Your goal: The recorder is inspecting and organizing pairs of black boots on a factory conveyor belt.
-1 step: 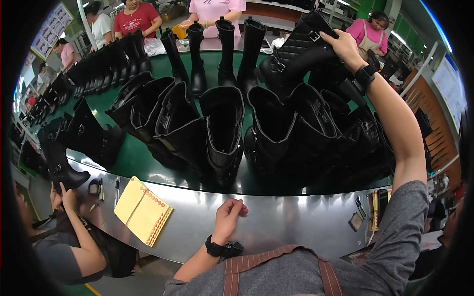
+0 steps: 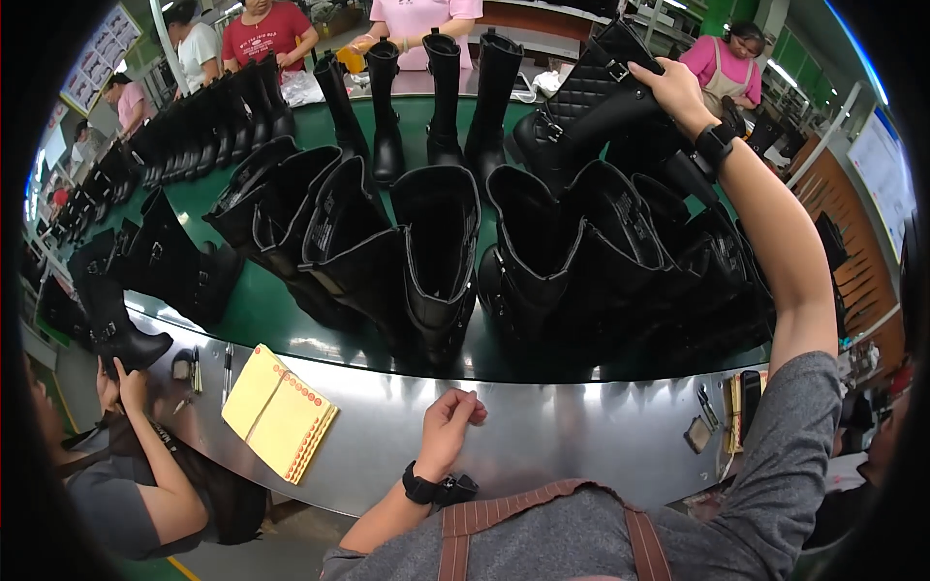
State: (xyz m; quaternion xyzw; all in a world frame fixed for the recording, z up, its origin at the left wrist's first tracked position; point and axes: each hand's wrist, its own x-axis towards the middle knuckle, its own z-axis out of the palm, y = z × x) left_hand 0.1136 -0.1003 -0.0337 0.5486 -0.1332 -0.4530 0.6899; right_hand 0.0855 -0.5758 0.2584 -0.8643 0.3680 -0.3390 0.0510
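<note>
At the far right of the green table, my right hand [image 2: 675, 89] grips the top of a tall black quilted boot [image 2: 587, 95] with buckled straps. The boot leans, its shaft up to the right and its foot to the left. My left hand [image 2: 453, 422] is loosely curled above the metal ledge [image 2: 542, 426], and nothing shows in its fingers. In front of me several tall black boots [image 2: 438, 237] stand close together with their wide tops open. Their lower parts are mostly hidden in shadow.
Yellow pads [image 2: 279, 412] and a pen [image 2: 228, 373] lie on the ledge to the left; a phone [image 2: 750, 397] and small tools lie to the right. A co-worker's hands [image 2: 121, 387] hold a black boot [image 2: 121, 329]. More boots [image 2: 444, 97] line the green table [image 2: 412, 126], with people beyond.
</note>
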